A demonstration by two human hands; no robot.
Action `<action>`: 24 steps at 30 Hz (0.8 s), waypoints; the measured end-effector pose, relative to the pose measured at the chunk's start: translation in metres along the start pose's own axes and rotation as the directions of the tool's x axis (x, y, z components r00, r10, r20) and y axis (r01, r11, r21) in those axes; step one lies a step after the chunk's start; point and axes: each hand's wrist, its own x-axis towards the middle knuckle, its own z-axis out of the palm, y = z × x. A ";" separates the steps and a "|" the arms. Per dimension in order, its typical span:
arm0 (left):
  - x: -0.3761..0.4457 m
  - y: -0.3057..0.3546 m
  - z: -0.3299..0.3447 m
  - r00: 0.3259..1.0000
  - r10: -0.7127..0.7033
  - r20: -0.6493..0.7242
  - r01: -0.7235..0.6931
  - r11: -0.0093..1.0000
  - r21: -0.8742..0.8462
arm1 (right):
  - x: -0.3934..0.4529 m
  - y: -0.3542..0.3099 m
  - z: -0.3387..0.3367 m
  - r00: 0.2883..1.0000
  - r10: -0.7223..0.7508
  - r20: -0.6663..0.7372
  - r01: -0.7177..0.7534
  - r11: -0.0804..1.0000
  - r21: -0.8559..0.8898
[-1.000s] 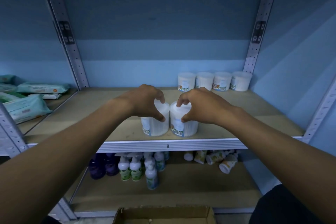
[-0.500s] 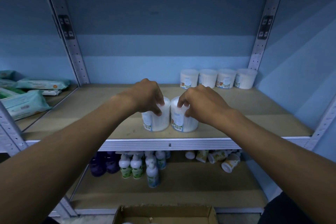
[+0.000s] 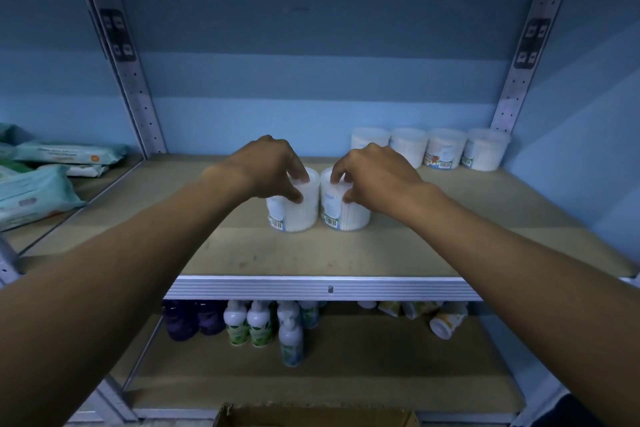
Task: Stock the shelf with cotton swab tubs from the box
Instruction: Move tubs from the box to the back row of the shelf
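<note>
Left hand (image 3: 268, 166) grips the lid end of the left tub (image 3: 294, 208) from above, fingers and thumb curled round its rim. Right hand (image 3: 372, 175) grips the right tub (image 3: 343, 210) the same way. Both tubs stand upright on the middle shelf (image 3: 311, 253), side by side, touching or very nearly so, roughly midway between front edge and back wall.

Surroundings: at about 2 o'clock from the held pair, a row of four tubs (image 3: 429, 149) stands along the back of the same shelf, close together; the right hand partly hides the leftmost. At 9 o'clock, in the neighbouring bay, flat wipe packs (image 3: 38, 191) lie stacked. At 6 o'clock, on the lower shelf (image 3: 346, 374), stand purple bottles (image 3: 194, 321) and white pump bottles (image 3: 263, 324); small containers (image 3: 443, 321) lie tipped at about 5 o'clock. The cardboard box (image 3: 311, 416) shows only its top edge at the bottom of the view. Perforated metal uprights (image 3: 131, 80) frame the bay. Nothing stands between the held tubs and the back row.

Tubs: squat translucent white cylinders, packed with swabs, each with a printed label and barcode near the base facing front.

Arms: both forearms reach forward from the lower corners, converging, wrists level, backs of hands upward.
</note>
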 end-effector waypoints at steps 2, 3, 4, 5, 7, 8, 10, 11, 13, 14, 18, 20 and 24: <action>0.009 -0.004 0.001 0.999 -0.044 0.022 0.045 0.999 -0.029 | 0.010 0.003 0.004 1.000 0.002 0.015 -0.002 1.000 0.003; 0.014 -0.006 0.001 0.998 -0.062 0.032 0.064 0.997 -0.042 | 0.015 0.005 0.007 1.000 0.004 0.022 -0.005 1.000 0.006; 0.019 -0.008 0.001 0.996 -0.076 0.041 0.078 0.996 -0.047 | 0.020 0.007 0.009 1.000 0.008 0.030 -0.008 1.000 0.010; 0.024 -0.009 0.001 0.995 -0.088 0.047 0.090 0.995 -0.050 | 0.025 0.009 0.012 0.999 0.012 0.035 -0.013 1.000 0.012; 0.033 -0.012 0.002 0.993 -0.110 0.051 0.113 0.992 -0.052 | 0.036 0.012 0.017 0.999 0.027 0.040 -0.028 1.000 0.014; 0.038 -0.015 0.003 0.992 -0.118 0.049 0.121 0.991 -0.055 | 0.042 0.012 0.019 0.998 0.037 0.045 -0.038 0.999 0.015; 0.047 -0.020 0.006 0.992 -0.122 0.039 0.124 0.990 -0.068 | 0.054 0.013 0.023 0.997 0.054 0.055 -0.055 0.998 0.021; 0.051 -0.023 0.007 0.993 -0.116 0.031 0.117 0.991 -0.071 | 0.060 0.013 0.025 0.997 0.058 0.051 -0.059 0.998 0.024; 0.060 -0.030 0.009 0.995 -0.097 0.011 0.098 0.992 -0.075 | 0.070 0.014 0.029 0.999 0.046 0.026 -0.046 0.999 0.022; 0.065 -0.033 0.011 0.996 -0.090 -0.002 0.090 0.993 -0.077 | 0.074 0.015 0.031 0.999 0.034 0.013 -0.034 0.999 0.018; 0.081 -0.039 0.016 0.996 -0.081 -0.037 0.078 0.994 -0.072 | 0.091 0.019 0.037 1.000 -0.005 -0.029 0.005 1.000 0.011; 0.090 -0.041 0.018 0.996 -0.078 -0.039 0.076 0.995 -0.058 | 0.100 0.021 0.041 0.999 -0.014 -0.039 0.014 1.000 0.005; 0.108 -0.047 0.021 0.996 -0.078 -0.038 0.076 0.996 -0.045 | 0.114 0.026 0.048 0.998 -0.026 -0.057 0.026 1.000 -0.003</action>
